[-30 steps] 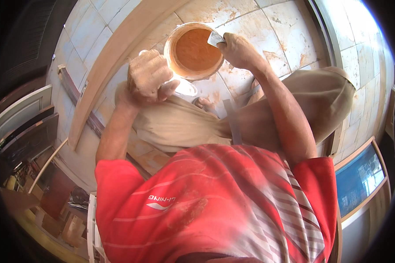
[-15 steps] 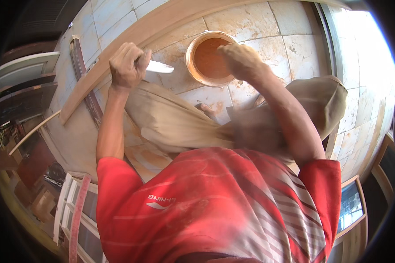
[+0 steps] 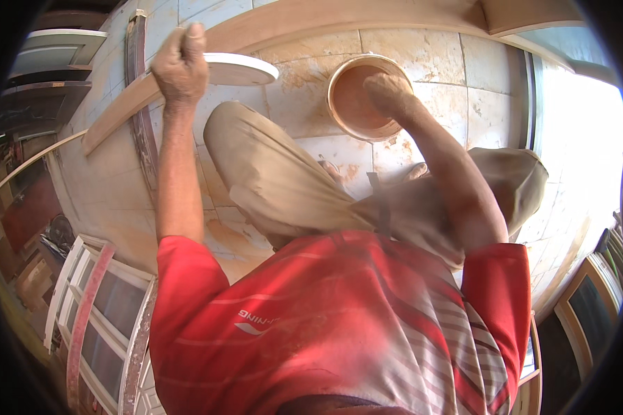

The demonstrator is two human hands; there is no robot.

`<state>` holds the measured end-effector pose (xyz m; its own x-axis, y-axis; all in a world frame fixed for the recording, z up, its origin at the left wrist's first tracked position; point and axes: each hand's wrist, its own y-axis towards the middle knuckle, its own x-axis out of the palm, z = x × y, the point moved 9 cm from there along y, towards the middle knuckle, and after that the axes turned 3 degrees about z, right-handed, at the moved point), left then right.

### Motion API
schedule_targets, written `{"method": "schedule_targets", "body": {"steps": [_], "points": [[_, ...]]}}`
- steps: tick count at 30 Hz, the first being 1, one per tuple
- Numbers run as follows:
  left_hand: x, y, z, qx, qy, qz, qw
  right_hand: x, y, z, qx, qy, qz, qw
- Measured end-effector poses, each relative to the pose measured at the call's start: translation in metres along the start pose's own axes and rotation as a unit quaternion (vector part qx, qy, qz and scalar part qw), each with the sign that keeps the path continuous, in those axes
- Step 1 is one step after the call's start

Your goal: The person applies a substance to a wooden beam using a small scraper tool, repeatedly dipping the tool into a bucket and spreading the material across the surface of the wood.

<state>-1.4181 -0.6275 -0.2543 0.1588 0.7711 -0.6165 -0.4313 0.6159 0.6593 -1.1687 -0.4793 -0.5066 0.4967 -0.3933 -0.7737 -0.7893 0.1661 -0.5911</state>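
My left hand (image 3: 180, 66) is closed on a thin white disc (image 3: 246, 69), seen nearly edge-on, that reaches out to the right with its rounded rim. Its thumb points up at the near end. My right hand (image 3: 389, 94) is down at the mouth of a round bucket (image 3: 333, 111) on the tiled floor, fingers curled inward. Whatever those fingers grip, if anything, is hidden. Inside the bucket lies an orange-brown paste (image 3: 353, 97), which also smears its rim.
A long wooden frame (image 3: 325, 21) runs across the far side, its left end near my left hand. A dark weathered strip (image 3: 140, 117) lies beneath it. White slatted frames (image 3: 100, 332) stand lower left; a glazed wooden frame (image 3: 592, 315) leans lower right.
My left hand has risen and moved slightly left, and more of the white disc shows. The bucket sits further right in view, with my right hand still at its mouth.
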Motion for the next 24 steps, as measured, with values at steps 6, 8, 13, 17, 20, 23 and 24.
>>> {"method": "schedule_targets", "body": {"steps": [6, 8, 13, 17, 20, 23, 24], "points": [[-0.044, 0.037, -0.019, 0.006, 0.043, 0.047, 0.998, 0.014, -0.008, -0.023, -0.064, 0.117, 0.058, 0.989], [-0.039, 0.037, -0.029, -0.01, 0.05, 0.048, 0.998, 0.009, -0.004, -0.001, 0.016, 0.089, 0.088, 0.992], [0.029, 0.01, -0.063, -0.101, 0.062, -0.054, 0.991, 0.012, -0.005, -0.002, 0.003, 0.104, 0.068, 0.992], [0.105, -0.009, -0.062, -0.186, 0.09, -0.237, 0.949, 0.019, -0.007, 0.006, 0.022, 0.061, 0.105, 0.992], [0.136, -0.026, -0.084, -0.175, 0.101, -0.29, 0.935, 0.014, -0.009, -0.016, -0.041, 0.114, 0.109, 0.987], [0.168, -0.043, -0.106, -0.209, 0.144, -0.371, 0.894, 0.018, -0.009, -0.011, 0.013, 0.183, 0.062, 0.981], [0.174, -0.045, -0.107, -0.206, 0.152, -0.373, 0.892, 0.02, -0.008, -0.009, 0.034, 0.172, 0.074, 0.982]]}}
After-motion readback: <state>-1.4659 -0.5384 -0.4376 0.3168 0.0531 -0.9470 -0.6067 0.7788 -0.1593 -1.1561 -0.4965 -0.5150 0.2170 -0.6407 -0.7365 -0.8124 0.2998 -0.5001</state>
